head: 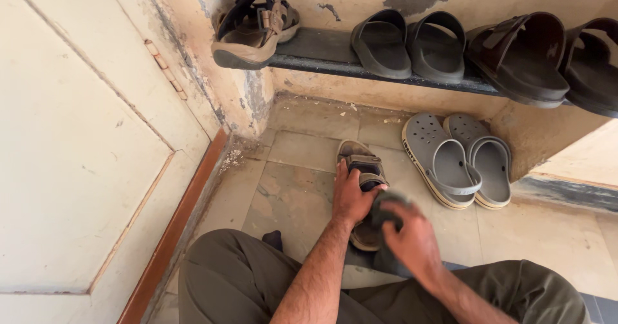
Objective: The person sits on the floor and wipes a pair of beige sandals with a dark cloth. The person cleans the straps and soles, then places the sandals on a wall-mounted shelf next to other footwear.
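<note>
A brown strapped sandal (361,162) lies on the stone floor in front of me. My left hand (351,196) grips its side near the straps and holds it steady. My right hand (412,240) is closed on a dark grey cloth (385,207), which is pressed against the heel end of that sandal. The heel part of the sandal is mostly hidden under the cloth and my right hand. My knees in olive trousers fill the bottom of the view.
A pair of grey clogs (458,158) stands on the floor to the right. A dark wall shelf (322,48) carries a matching brown sandal (255,25), dark grey slides (409,43) and brown slides (537,57). A cream door (77,144) is on the left.
</note>
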